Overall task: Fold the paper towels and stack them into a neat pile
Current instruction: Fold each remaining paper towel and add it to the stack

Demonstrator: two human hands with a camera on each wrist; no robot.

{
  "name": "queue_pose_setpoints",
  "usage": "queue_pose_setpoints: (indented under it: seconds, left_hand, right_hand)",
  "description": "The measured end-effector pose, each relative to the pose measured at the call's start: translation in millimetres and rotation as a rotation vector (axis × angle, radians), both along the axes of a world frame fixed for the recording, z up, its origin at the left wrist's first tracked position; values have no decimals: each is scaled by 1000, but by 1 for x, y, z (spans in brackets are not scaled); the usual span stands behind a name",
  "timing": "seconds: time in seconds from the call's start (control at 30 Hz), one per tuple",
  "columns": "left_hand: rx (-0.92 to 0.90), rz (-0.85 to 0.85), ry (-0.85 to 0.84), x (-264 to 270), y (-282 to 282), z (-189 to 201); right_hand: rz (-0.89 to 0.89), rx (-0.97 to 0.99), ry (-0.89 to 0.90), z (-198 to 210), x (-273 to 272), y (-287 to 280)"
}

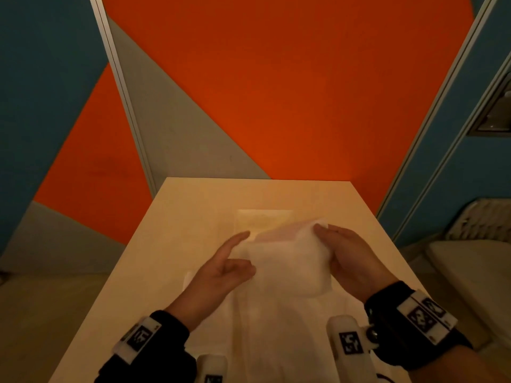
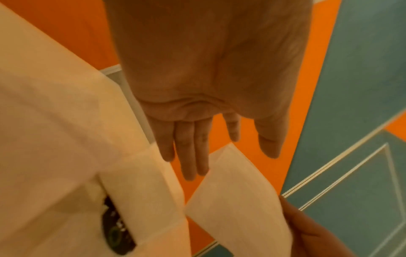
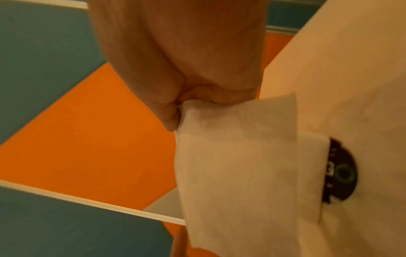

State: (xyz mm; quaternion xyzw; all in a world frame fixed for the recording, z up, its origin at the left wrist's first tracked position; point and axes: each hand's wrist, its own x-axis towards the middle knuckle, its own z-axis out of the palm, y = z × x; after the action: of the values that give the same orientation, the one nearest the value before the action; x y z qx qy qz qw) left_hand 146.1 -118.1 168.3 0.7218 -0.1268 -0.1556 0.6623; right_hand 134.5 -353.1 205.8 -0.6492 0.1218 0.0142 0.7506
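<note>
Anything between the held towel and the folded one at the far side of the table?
Nothing visible. The right hand pinches the folded paper towel above the table; the left hand is open at its left edge. The folded towel already laid down sits just beyond, with only bare tabletop between.

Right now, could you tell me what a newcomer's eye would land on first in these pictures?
First, the white paper towel held up over the middle of the pale table, the right hand pinching its far right corner. The left hand sits at its left edge with fingers mostly straight. Behind it all, a loud orange wall fills the background, and a folded towel lies flat further back on the table.
</note>
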Motion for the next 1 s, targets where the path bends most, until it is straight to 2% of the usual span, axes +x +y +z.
queue_pose_setpoints:
  seconds: [0.1, 0.2, 0.3, 0.47, 0.53, 0.63, 0.7, 0.77, 0.8, 0.87, 1.0]
  left_hand:
    - [-206, 18, -22, -3, -6, 22]
    - [-302, 105, -43, -3, -14, 37]
    - [-239, 198, -145, 2, -15, 40]
    - [-48, 243, -345, 6, -14, 46]
    - [11, 231, -420, 6, -12, 50]
    - [257, 191, -700, 7, -11, 53]
    - [437, 189, -868, 7, -13, 56]
    - [533, 189, -942, 8, -16, 57]
    - [538, 189, -947, 8, -17, 57]
    - [474, 184, -876, 7, -18, 59]
    - [176, 269, -599, 7, -13, 58]
  right_hand:
    - [0, 118, -7, 15, -3, 7]
    - [-2, 187, -10, 22, -6, 12]
    - [-14, 221, -1, 24, -9, 16]
    - [-28, 222, 23, 25, -15, 17]
    - [-69, 69, 25, 20, -14, 17]
    - [-99, -393, -125, 17, -15, 20]
    - [27, -735, -309, 16, -15, 23]
    - [179, -966, -379, 15, -13, 25]
    - [220, -1019, -379, 14, -11, 26]
    - [225, -999, -379, 10, -8, 25]
    - [147, -628, -325, 14, -9, 16]
